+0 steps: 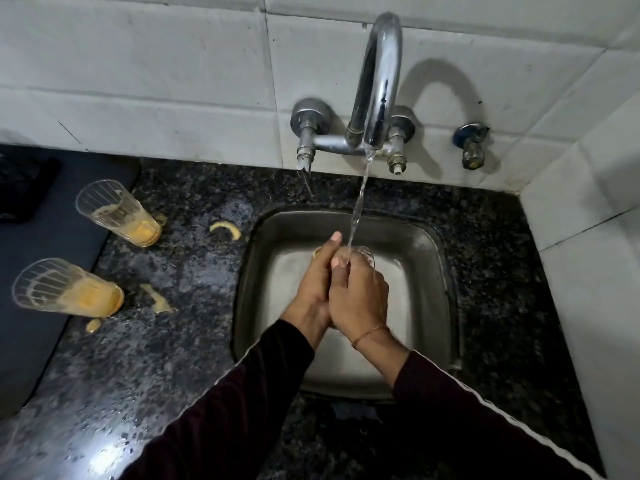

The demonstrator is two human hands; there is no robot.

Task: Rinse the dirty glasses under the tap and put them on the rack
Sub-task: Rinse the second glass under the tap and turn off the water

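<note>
I see both hands over the sink (263,237), pressed together around a glass (365,254) under the tap (379,81) stream. My left hand (313,282) and right hand (356,292) both wrap it. Two dirty glasses (117,213) stand at the counter's (173,341) left edge.

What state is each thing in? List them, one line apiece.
tap: running, stream falling onto the hands
glass in hands: held over the sink, under the stream
left hand: closed around the glass
right hand: closed around the glass
far glass: upright, orange dregs inside
near glass: upright, orange dregs inside
counter: wet, orange spills
</note>
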